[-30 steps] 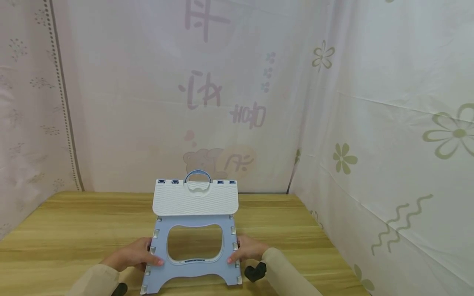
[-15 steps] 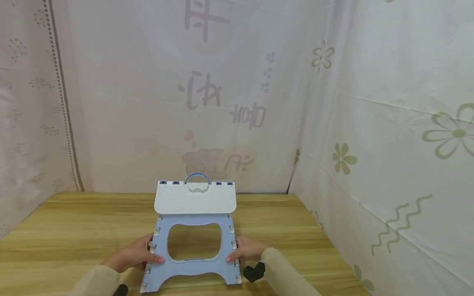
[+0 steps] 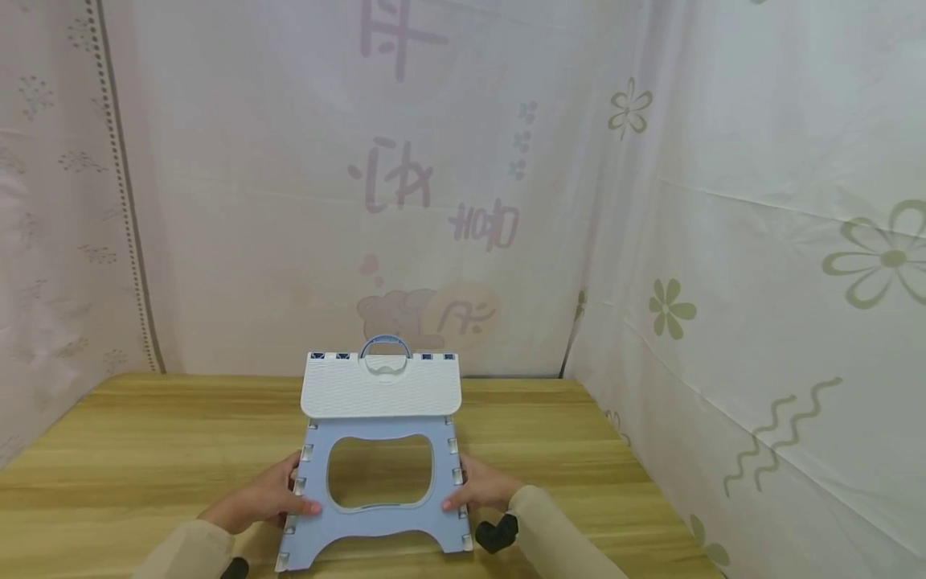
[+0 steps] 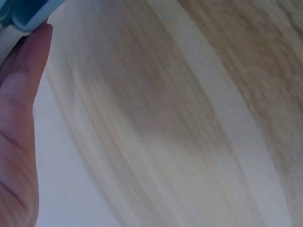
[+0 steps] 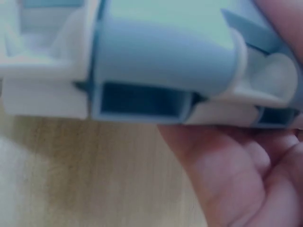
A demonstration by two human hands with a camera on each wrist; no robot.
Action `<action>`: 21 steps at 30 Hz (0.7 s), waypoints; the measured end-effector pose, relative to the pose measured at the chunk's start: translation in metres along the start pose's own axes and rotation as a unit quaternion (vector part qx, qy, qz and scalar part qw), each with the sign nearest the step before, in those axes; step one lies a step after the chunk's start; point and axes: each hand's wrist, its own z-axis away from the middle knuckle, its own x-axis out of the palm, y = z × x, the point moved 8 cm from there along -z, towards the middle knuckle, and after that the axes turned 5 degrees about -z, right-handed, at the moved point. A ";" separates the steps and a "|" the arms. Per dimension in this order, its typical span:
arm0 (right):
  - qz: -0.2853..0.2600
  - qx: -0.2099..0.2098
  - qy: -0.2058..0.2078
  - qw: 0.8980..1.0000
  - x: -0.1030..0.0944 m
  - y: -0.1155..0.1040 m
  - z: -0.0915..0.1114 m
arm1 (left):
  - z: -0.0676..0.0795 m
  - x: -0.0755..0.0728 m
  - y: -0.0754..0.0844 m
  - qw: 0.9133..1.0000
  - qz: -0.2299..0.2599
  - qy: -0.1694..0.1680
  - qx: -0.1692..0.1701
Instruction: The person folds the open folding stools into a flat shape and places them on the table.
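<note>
A folding stool (image 3: 383, 523) with a pale blue leg panel stands in front of me in the head view. Its white textured seat half (image 3: 380, 394) hangs at the top, with a small blue carry handle (image 3: 386, 339) above. My left hand (image 3: 260, 497) grips the left side edge, thumb across the panel's front and fingers behind it. On the opposite edge my right hand (image 3: 485, 486) holds on in the same way. The right wrist view shows the hinged blue-and-white edge (image 5: 165, 56) close up, with fingers below it. Most fingers are hidden behind the stool in the head view.
The stool is over a wood-grain table (image 3: 181, 434). Pale patterned curtains (image 3: 253, 201) hang behind the table and along both sides. A black wrist strap piece (image 3: 497, 533) sits by the right sleeve (image 3: 557, 531).
The seat's upper end has dropped slightly and looks a little smaller, as the stool shifted in my grip. Both hands keep the same hold and have barely moved.
</note>
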 end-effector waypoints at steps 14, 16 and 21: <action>-0.020 0.005 -0.018 1.000 0.002 0.004 0.001 | 0.001 0.002 0.001 1.000 0.005 -0.015 0.014; -0.022 0.005 -0.020 1.000 0.002 0.004 0.002 | 0.002 0.002 0.000 1.000 0.006 -0.019 0.013; -0.031 0.004 -0.022 0.999 0.002 0.004 0.003 | 0.001 0.002 0.000 1.000 0.011 -0.026 0.012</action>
